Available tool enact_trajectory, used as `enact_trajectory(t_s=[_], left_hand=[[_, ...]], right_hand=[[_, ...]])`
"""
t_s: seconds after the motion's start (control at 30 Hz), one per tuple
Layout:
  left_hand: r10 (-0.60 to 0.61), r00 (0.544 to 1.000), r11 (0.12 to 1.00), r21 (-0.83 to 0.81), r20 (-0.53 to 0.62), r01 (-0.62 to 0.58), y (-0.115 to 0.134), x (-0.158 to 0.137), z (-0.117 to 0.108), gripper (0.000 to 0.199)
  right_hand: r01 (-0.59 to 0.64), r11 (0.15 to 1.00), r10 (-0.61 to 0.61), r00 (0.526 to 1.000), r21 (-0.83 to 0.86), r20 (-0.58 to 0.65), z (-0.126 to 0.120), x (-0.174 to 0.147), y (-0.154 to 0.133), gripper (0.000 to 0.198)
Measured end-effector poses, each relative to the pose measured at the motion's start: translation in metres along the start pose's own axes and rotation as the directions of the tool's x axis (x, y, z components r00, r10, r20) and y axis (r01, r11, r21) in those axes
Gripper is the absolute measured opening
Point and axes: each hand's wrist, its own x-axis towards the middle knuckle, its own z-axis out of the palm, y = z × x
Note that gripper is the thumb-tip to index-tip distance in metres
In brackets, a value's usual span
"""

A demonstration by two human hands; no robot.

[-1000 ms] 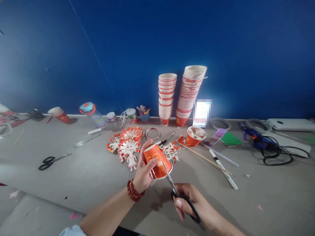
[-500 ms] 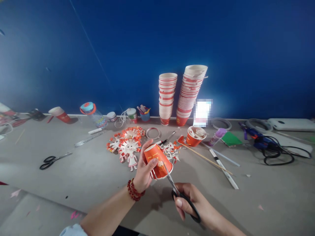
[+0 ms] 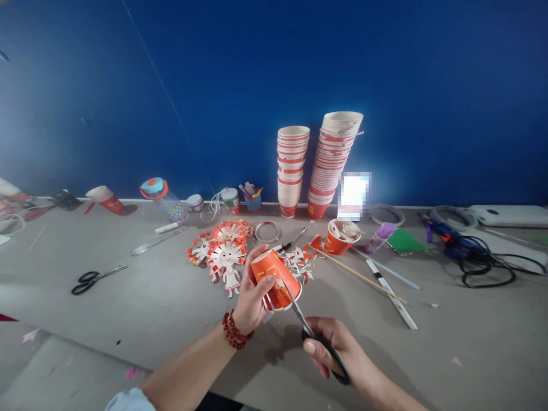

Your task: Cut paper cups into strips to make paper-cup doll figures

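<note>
Left fingers [image 3: 263, 287] grip an orange cup [image 3: 281, 275], right fingers [image 3: 311, 347] hold scissors [image 3: 299, 313] at its rim; a cup behind [image 3: 337, 245] contains pale scraps [image 3: 345, 230].

The grey table [image 3: 171, 314] carries two tall paper-cup stacks [image 3: 289, 191], black-handled scissors [image 3: 88, 282], a clear ruler [image 3: 154, 244], fringed paper dolls [image 3: 226, 257], orange-and-white scraps [image 3: 299, 260], a scrap-filled paper cup [image 3: 337, 245] and a blue glue gun [image 3: 464, 246]

Tilted orange cup [image 3: 282, 275], scissors [image 3: 301, 315] across rim

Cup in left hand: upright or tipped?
Tipped. The orange cup is tilted in the left hand, its narrow base end higher, its wide rim end lower.
</note>
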Motion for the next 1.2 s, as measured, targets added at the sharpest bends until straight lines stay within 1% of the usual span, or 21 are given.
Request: enact_trajectory(t_s=[0.27,0.43,0.57,0.77,0.93,1.1,1.2], left_hand=[[-0.006,1.0,1.0,0.008,0.013,0.006,0.0029,-0.0014,0.0016,0.06],[0.009,1.0,0.999,0.043,0.002,-0.009,0.0008,-0.0017,0.001,0.06],[0.001,0.999,0.999,0.037,0.035,-0.002,-0.0016,-0.0032,0.0014,0.061],[0.01,1.0,0.999,0.048,0.013,-0.01,-0.0014,-0.0027,0.0031,0.058],[0.007,1.0,0.999,0.047,0.022,-0.008,-0.0007,-0.0019,0.0034,0.055],[-0.005,1.0,0.993,0.121,0.005,0.004,-0.0001,-0.0019,0.0034,0.056],[-0.008,1.0,0.994,0.112,-0.003,0.009,0.0005,-0.0023,0.0033,0.055]], right_hand=[[0.006,1.0,-0.005,0.999,0.01,-0.035,0.0009,-0.0004,-0.0009,0.066],[0.038,0.999,-0.039,0.999,0.024,0.034,0.0002,-0.0024,-0.0048,0.064],[0.065,0.997,-0.068,0.996,0.045,0.063,-0.0005,-0.0036,-0.0081,0.065],[0.062,0.997,-0.062,0.998,0.049,0.01,0.0012,-0.0022,0.0011,0.066],[0.025,0.999,-0.024,0.999,0.039,-0.028,0.0038,-0.0029,-0.001,0.067],[0.013,1.0,-0.012,0.999,0.021,-0.034,0.004,-0.0032,0.0,0.065],[0.018,1.0,-0.017,1.0,0.019,-0.025,0.0031,-0.0021,-0.0003,0.065]])
